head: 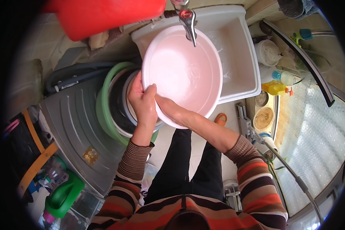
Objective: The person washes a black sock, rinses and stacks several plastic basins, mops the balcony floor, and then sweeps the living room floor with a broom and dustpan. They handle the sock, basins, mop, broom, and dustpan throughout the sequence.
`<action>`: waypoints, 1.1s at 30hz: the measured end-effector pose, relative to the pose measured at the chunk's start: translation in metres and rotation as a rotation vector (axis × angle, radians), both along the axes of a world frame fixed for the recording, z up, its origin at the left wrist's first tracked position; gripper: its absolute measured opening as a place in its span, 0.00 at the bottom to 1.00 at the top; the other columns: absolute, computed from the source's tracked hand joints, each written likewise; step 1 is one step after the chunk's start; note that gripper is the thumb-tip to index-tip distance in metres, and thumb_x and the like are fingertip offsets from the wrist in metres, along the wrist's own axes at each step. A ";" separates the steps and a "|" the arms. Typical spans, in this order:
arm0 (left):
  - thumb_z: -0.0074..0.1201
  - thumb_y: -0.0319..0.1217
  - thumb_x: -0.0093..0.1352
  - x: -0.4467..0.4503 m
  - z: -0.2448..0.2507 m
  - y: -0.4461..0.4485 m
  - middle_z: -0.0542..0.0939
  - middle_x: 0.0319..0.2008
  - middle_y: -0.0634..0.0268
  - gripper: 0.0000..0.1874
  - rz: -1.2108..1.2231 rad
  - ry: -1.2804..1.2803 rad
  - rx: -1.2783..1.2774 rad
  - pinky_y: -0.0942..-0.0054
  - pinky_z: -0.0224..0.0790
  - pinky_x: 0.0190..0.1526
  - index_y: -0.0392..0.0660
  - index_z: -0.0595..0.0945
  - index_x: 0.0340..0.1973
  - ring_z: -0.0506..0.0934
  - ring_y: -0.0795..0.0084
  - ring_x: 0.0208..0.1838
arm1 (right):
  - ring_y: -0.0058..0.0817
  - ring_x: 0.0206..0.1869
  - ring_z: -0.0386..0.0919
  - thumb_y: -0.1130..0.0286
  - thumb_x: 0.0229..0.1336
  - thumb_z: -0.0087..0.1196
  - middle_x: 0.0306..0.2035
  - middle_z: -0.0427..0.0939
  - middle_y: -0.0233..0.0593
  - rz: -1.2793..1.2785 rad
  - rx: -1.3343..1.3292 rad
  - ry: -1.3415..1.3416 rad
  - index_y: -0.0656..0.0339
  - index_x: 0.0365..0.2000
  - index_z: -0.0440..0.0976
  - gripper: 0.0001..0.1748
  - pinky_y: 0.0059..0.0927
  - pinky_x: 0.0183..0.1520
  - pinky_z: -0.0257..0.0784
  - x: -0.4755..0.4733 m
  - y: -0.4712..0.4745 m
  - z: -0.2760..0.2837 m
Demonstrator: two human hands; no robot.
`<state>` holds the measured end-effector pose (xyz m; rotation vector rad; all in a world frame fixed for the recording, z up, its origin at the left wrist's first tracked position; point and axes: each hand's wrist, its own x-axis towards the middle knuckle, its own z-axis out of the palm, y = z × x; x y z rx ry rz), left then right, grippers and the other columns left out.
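A pink plastic basin is tilted under the chrome faucet, over the left part of a white utility sink. My left hand grips the basin's left rim, thumb on top. My right hand reaches across the near rim and lies inside the basin against its wall, close to my left thumb; its fingertips are partly hidden, and it holds nothing that I can see. The basin's inside looks wet. Left of it, a green basin with other nested basins stands on a grey ribbed lid.
A red plastic container hangs close at upper left. A grey hose runs behind the lid. At right, a yellow bottle and several containers line a ledge beside a metal pole. A green detergent bottle is at lower left.
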<state>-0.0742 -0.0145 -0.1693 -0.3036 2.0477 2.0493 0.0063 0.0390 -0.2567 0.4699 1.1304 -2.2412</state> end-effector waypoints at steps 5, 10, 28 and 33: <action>0.41 0.12 0.56 -0.009 0.003 -0.022 0.78 0.53 0.58 0.31 0.004 0.005 0.003 0.75 0.64 0.59 0.30 0.73 0.58 0.76 0.72 0.54 | 0.40 0.67 0.63 0.52 0.68 0.38 0.63 0.69 0.38 0.838 0.952 0.605 0.52 0.59 0.70 0.26 0.40 0.69 0.56 0.040 0.123 -0.055; 0.40 0.11 0.54 -0.022 0.001 -0.030 0.78 0.52 0.59 0.33 -0.090 -0.060 -0.014 0.76 0.65 0.58 0.30 0.72 0.59 0.77 0.73 0.53 | 0.32 0.67 0.62 0.61 0.71 0.35 0.64 0.67 0.38 0.054 0.368 0.593 0.57 0.63 0.62 0.24 0.30 0.68 0.61 -0.078 0.198 -0.133; 0.43 0.12 0.55 -0.009 -0.006 -0.031 0.79 0.51 0.60 0.30 0.045 -0.104 0.065 0.75 0.65 0.58 0.31 0.75 0.56 0.76 0.72 0.53 | 0.41 0.46 0.78 0.54 0.62 0.48 0.42 0.79 0.47 0.325 0.573 0.063 0.60 0.39 0.75 0.19 0.39 0.50 0.72 0.004 0.001 -0.100; 0.43 0.12 0.56 0.003 -0.007 -0.029 0.78 0.52 0.59 0.29 0.076 -0.027 -0.037 0.74 0.65 0.59 0.30 0.75 0.56 0.76 0.71 0.54 | 0.37 0.60 0.71 0.50 0.70 0.36 0.55 0.75 0.47 -0.050 0.063 -0.053 0.61 0.52 0.73 0.28 0.33 0.64 0.61 -0.010 -0.033 -0.006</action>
